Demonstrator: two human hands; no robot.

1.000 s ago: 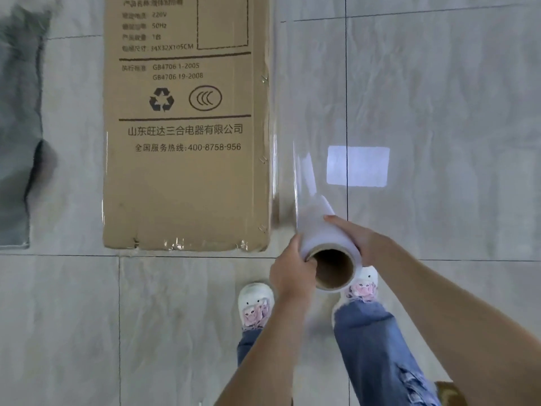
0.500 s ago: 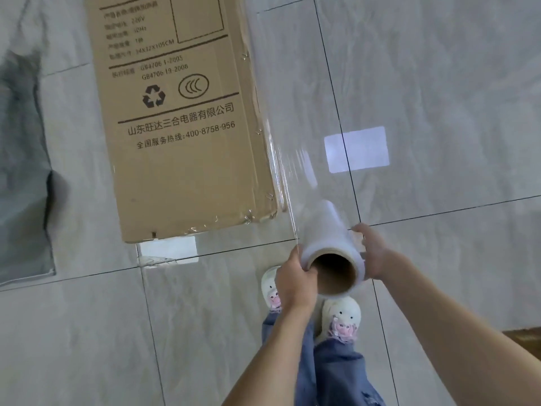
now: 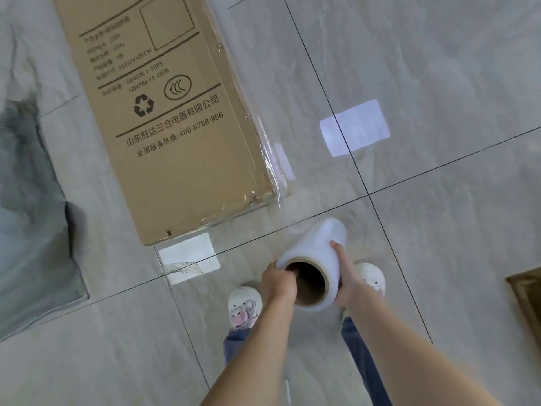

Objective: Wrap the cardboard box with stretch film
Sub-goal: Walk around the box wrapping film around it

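A long brown cardboard box (image 3: 175,118) with black print lies on the tiled floor, running from the top left toward the centre. Clear film clings along its right edge and near corner. I hold a roll of stretch film (image 3: 314,259) below the box's near right corner, its brown core facing me. My left hand (image 3: 278,284) grips the near rim with fingers hooked into the core. My right hand (image 3: 347,276) grips the roll's right side. A sheet of clear film (image 3: 278,171) stretches from the roll up to the box's right edge.
My two feet in white slippers (image 3: 244,303) stand just under the roll. A grey cloth or mat (image 3: 29,215) lies at the left. A brown box corner (image 3: 527,291) shows at the right edge. Glossy tiles with bright reflections surround the box.
I have stepped around the box's near right corner, so the box now looks turned clockwise. The roll came lower and right with both hands on it, and the film drew out along the right edge.
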